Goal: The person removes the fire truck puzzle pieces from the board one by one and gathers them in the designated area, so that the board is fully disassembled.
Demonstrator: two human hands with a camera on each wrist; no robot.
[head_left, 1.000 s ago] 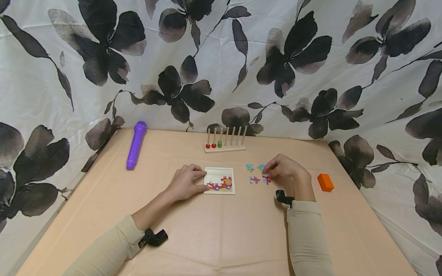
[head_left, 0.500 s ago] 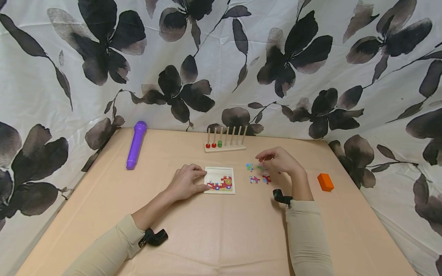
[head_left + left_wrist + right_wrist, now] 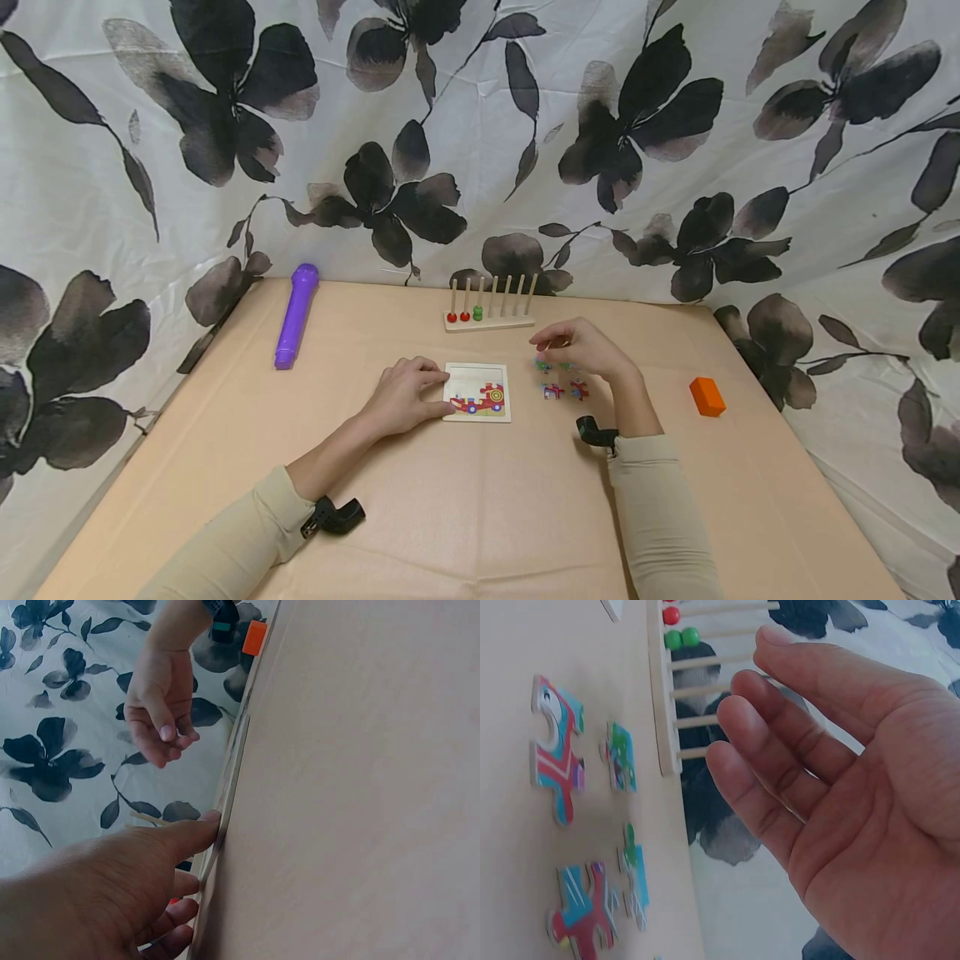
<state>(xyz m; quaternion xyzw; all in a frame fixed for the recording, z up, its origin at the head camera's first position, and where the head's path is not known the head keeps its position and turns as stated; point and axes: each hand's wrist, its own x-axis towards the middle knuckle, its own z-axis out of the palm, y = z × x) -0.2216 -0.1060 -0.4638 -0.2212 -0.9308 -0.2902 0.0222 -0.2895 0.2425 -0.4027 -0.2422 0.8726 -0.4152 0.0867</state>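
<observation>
A small puzzle board (image 3: 480, 392) with a white rim lies on the table; its lower part carries a red and yellow vehicle picture, its upper part is pale. My left hand (image 3: 405, 398) holds its left edge, thumb at the lower corner and fingers higher up. To its right lie several loose jigsaw pieces, among them a red and blue piece (image 3: 581, 911), a white, red and blue piece (image 3: 557, 750) and a green and blue piece (image 3: 621, 757). Over the back pieces hovers my right hand (image 3: 588, 348), fingers loosely bent, nothing visible between them.
A wooden bead rack (image 3: 491, 321) with upright pegs and several red and green beads stands at the back. A purple microphone-shaped tube (image 3: 297, 317) lies back left. An orange block (image 3: 707, 397) sits at the right. A floral cloth (image 3: 480, 125) hangs behind the table.
My right hand has lifted off the loose pieces and shifted left and slightly back, above the back-left piece. The left hand and the puzzle board have stayed in place.
</observation>
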